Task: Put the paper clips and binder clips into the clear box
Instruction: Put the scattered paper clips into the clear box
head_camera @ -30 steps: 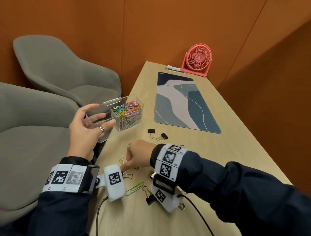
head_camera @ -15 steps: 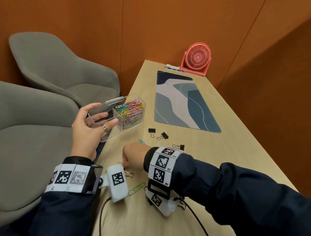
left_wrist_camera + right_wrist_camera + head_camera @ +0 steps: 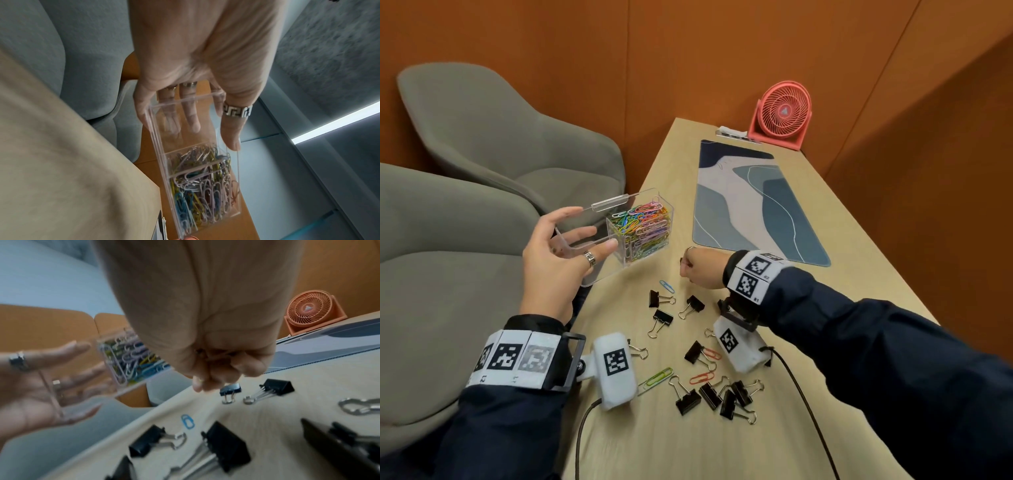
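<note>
My left hand [image 3: 589, 229] holds the clear box [image 3: 599, 274] just past the table's left edge, thumb on one wall and fingers on the other. Its lid stands open. The far compartment is packed with coloured paper clips [image 3: 643, 226]; the near one looks empty [image 3: 185, 138]. My right hand [image 3: 690, 269] hovers over the table just right of the box, curled into a fist with thin wire clips [image 3: 214, 353] barely showing between the fingers. Several black binder clips [image 3: 661, 298] lie loose on the table, with blue [image 3: 667, 286], green [image 3: 655, 377] and red [image 3: 702, 377] paper clips among them.
A patterned desk mat [image 3: 753, 205] covers the table behind my right hand, and a pink fan [image 3: 782, 109] stands at the far end. Two grey chairs [image 3: 500, 137] sit left of the table. A black cable [image 3: 801, 404] trails from the right wrist.
My right hand has left the clips near the front edge and moved away from me toward the box, now closed in a fist. The left hand keeps the box in place.
</note>
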Action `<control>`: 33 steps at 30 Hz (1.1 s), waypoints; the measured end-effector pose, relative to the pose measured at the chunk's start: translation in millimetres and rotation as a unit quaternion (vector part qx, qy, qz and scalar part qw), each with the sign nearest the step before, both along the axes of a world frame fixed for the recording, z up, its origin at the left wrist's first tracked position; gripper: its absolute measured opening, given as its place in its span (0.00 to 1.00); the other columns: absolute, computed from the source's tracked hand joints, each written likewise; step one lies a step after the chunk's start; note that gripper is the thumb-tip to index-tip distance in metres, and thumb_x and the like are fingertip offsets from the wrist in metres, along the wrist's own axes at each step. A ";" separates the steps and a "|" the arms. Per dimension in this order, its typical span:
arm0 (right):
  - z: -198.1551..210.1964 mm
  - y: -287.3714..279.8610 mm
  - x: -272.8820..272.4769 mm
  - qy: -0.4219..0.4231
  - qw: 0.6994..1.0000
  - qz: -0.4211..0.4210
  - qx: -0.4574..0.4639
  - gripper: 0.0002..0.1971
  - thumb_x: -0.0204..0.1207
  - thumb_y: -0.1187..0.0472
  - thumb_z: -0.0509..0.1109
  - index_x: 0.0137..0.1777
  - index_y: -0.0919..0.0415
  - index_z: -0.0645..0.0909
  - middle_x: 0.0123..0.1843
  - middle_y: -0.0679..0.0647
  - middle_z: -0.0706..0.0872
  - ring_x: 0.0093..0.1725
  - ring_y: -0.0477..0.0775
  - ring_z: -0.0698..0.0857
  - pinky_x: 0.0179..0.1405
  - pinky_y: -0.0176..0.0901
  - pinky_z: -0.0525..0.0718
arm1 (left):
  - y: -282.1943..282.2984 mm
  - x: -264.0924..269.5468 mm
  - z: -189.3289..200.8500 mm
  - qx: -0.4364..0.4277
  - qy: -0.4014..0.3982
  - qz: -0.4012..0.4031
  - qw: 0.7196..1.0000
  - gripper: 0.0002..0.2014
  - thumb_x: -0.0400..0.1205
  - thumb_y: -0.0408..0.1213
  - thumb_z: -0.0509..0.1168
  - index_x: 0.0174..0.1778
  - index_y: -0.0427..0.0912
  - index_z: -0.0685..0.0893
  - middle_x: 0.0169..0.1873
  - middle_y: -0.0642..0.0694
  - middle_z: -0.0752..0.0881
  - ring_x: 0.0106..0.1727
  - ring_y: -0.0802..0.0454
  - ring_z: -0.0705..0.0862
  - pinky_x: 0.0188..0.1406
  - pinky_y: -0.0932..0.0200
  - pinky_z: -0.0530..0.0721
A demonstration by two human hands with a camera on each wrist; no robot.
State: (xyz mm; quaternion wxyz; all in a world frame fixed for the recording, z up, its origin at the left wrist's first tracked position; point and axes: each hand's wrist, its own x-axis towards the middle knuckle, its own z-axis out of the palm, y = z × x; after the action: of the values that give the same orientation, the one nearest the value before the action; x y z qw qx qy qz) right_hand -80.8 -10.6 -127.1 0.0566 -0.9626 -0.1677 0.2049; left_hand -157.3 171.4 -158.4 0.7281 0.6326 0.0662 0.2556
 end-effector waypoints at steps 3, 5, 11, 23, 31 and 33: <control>-11.8 8.9 6.3 -0.014 1.000 0.000 -0.017 0.10 0.84 0.62 0.54 0.40 0.59 0.69 0.49 0.58 0.73 0.48 0.56 0.71 0.48 0.42 0.69 | -0.6 0.1 -0.9 0.006 0.001 -0.001 1.000 0.30 0.67 0.29 0.78 0.63 0.52 0.79 0.51 0.48 0.88 0.52 0.51 0.88 0.42 0.59 0.82; -15.1 14.9 8.3 -0.009 0.999 0.015 -0.033 0.10 0.84 0.57 0.56 0.43 0.60 0.70 0.46 0.58 0.75 0.46 0.56 0.73 0.48 0.44 0.71 | -0.9 0.8 -1.1 0.009 0.001 -0.001 1.000 0.30 0.67 0.29 0.78 0.63 0.52 0.78 0.50 0.48 0.88 0.52 0.50 0.88 0.42 0.59 0.82; -24.2 23.2 16.4 0.001 0.998 0.017 -0.053 0.18 0.78 0.54 0.68 0.30 0.59 0.69 0.44 0.57 0.79 0.44 0.58 0.78 0.45 0.44 0.76 | 0.2 2.4 -3.5 0.004 -0.005 -0.010 1.000 0.29 0.67 0.29 0.78 0.62 0.52 0.78 0.51 0.46 0.88 0.53 0.47 0.88 0.42 0.59 0.81; 26.0 -41.5 -10.8 -0.128 0.992 0.004 0.014 0.09 0.80 0.59 0.58 0.49 0.64 0.77 0.37 0.56 0.79 0.38 0.58 0.79 0.39 0.46 0.77 | -3.4 -0.3 0.0 -0.006 -0.014 -0.096 0.995 0.29 0.56 0.38 0.79 0.52 0.62 0.82 0.51 0.44 0.89 0.50 0.49 0.89 0.47 0.53 0.83; 83.8 -43.6 -41.1 -0.357 0.919 0.164 0.028 0.10 0.81 0.52 0.60 0.56 0.53 0.78 0.28 0.46 0.72 0.32 0.51 0.74 0.28 0.41 0.70 | -20.2 -2.5 2.3 0.041 -0.020 -0.204 0.978 0.32 0.53 0.47 0.83 0.54 0.61 0.83 0.49 0.46 0.91 0.48 0.50 0.90 0.40 0.61 0.86; 83.4 -36.1 -42.9 -0.362 0.910 0.201 0.000 0.11 0.82 0.51 0.58 0.57 0.52 0.78 0.27 0.45 0.70 0.35 0.53 0.75 0.25 0.40 0.67 | -23.4 -4.0 4.5 0.044 -0.018 -0.220 0.974 0.36 0.47 0.56 0.84 0.53 0.63 0.83 0.49 0.46 0.91 0.47 0.50 0.90 0.41 0.60 0.87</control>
State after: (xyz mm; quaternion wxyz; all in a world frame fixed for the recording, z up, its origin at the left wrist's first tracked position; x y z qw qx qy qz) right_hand -123.8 -46.7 -43.7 -0.0505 -0.9167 -0.3665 -0.1507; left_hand -161.3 148.0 -153.9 0.7391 0.6581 -0.0996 0.1031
